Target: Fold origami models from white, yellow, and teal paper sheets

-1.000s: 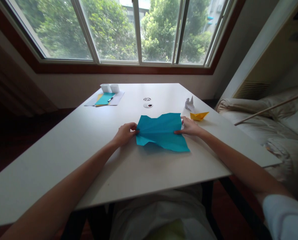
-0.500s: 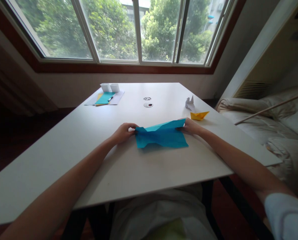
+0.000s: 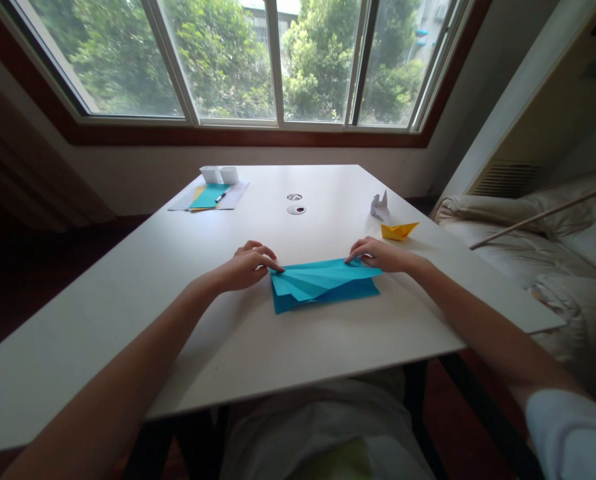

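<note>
— Where does the blue paper [image 3: 323,285] lie?

— Folded flat on the white table [image 3: 128,300], dead centre, between both hands.

— And the left hand [image 3: 243,268]?

— At nine o'clock of the sheet, fingers loosely curled, the tips pressing down on its left corner.

— The right hand [image 3: 381,254]?

— At two o'clock, fingers close together, tips resting on the upper right edge. Neither pinches.

— Anything else?

— A yellow paper boat [image 3: 399,231] and a white folded figure [image 3: 379,206] at one o'clock; a stack of sheets [image 3: 211,197] at eleven.
</note>
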The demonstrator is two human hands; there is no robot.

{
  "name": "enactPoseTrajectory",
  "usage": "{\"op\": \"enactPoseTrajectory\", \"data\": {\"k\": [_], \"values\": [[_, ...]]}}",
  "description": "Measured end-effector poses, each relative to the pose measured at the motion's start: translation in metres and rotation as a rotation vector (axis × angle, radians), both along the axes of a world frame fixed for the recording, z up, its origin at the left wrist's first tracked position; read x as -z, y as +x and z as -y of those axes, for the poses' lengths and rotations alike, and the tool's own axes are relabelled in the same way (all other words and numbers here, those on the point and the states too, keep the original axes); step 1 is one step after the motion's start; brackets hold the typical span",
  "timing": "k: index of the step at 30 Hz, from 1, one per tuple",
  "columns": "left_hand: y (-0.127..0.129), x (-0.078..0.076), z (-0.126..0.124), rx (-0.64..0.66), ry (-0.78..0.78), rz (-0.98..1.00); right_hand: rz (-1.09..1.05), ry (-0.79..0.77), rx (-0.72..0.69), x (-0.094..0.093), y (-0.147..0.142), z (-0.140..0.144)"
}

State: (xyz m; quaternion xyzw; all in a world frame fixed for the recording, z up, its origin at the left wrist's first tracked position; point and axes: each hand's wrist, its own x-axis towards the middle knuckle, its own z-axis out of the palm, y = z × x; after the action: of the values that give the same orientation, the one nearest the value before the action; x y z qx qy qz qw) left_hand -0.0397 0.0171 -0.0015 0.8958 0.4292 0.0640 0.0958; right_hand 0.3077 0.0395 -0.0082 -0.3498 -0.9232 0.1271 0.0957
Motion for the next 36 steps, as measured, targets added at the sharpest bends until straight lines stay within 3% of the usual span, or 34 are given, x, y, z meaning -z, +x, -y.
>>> {"op": "enactPoseTrajectory", "data": {"k": [6, 12, 20, 25, 32, 36], "values": [[0.026, -0.006, 0.019, -0.039, 0.169, -0.112, 0.11, 0.083, 0.019, -0.008, -0.008, 0.011], [0.051, 0.001, 0.035, 0.154, 0.107, -0.114, 0.18, 0.182, -0.013, -0.004, -0.025, 0.021], [0.071, 0.017, 0.044, 0.004, 0.018, -0.106, 0.097, 0.172, -0.061, 0.016, -0.064, 0.038], [0.064, 0.018, 0.045, 0.008, -0.185, -0.195, 0.14, 0.013, -0.013, 0.024, -0.063, 0.038], [0.036, 0.007, 0.039, -0.081, -0.316, -0.314, 0.193, -0.121, 0.115, 0.021, -0.053, 0.039], [0.023, 0.007, 0.029, -0.14, -0.307, -0.347, 0.22, -0.136, 0.192, 0.019, -0.052, 0.041]]}}
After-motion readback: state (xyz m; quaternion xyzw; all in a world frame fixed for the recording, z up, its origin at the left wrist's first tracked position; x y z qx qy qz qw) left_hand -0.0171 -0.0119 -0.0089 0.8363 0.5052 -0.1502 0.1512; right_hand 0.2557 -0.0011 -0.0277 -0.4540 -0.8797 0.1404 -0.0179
